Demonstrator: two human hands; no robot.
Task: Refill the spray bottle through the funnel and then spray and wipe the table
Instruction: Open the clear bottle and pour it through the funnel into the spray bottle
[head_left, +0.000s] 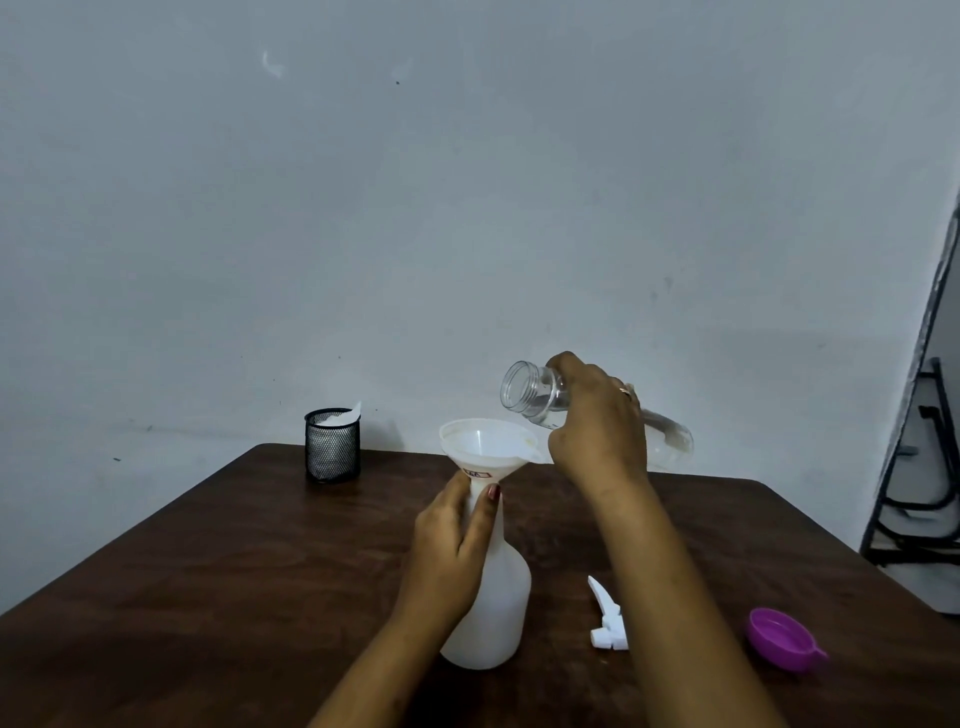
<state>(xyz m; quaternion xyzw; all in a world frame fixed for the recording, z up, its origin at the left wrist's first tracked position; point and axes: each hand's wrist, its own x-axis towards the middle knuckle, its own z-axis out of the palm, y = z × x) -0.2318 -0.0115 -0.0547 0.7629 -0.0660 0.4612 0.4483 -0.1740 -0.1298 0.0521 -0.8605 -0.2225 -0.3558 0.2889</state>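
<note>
A white translucent spray bottle (501, 603) stands on the dark wooden table (249, 566) with a white funnel (485, 441) set in its neck. My left hand (457, 540) grips the bottle's neck just below the funnel. My right hand (597, 415) holds a clear water bottle (535, 392) tilted on its side, its open mouth above and to the right of the funnel's rim. A little water lies inside it. The white spray head (608, 618) lies on the table right of the spray bottle.
A purple cap (782, 639) lies at the table's right front. A black mesh cup (331, 444) holding white paper stands at the far left edge. A grey wall is behind, and dark metal frames (930, 467) lean at the right.
</note>
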